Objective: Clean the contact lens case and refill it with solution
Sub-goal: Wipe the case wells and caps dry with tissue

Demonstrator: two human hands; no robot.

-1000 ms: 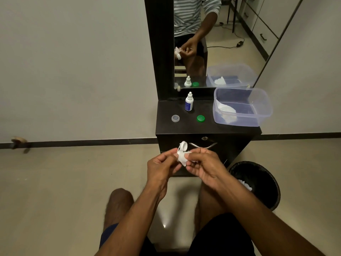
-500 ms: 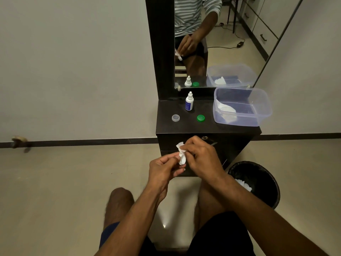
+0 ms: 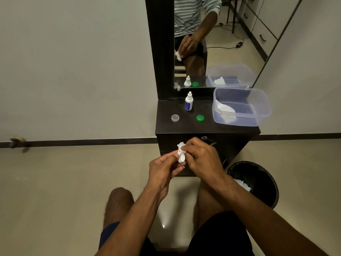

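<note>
My left hand [image 3: 164,169] pinches a white contact lens case [image 3: 181,158] in front of the dark cabinet, above my knees. My right hand [image 3: 202,157] presses a crumpled white tissue [image 3: 180,146] against the case's upper end, covering most of it. On the cabinet top [image 3: 184,126] stand a small white solution bottle [image 3: 188,101] with a blue label, a clear cap [image 3: 175,118] to the left and a green cap [image 3: 200,118] to the right.
A clear plastic tub [image 3: 258,100] with a tissue inside sits on the cabinet's right side. A black bin [image 3: 258,174] with used tissue stands on the floor at right. A mirror [image 3: 212,41] rises behind the cabinet. My knees are below my hands.
My right hand has moved up over the top of the case with the tissue, so the case's open well is now covered. The left hand stays in place.
</note>
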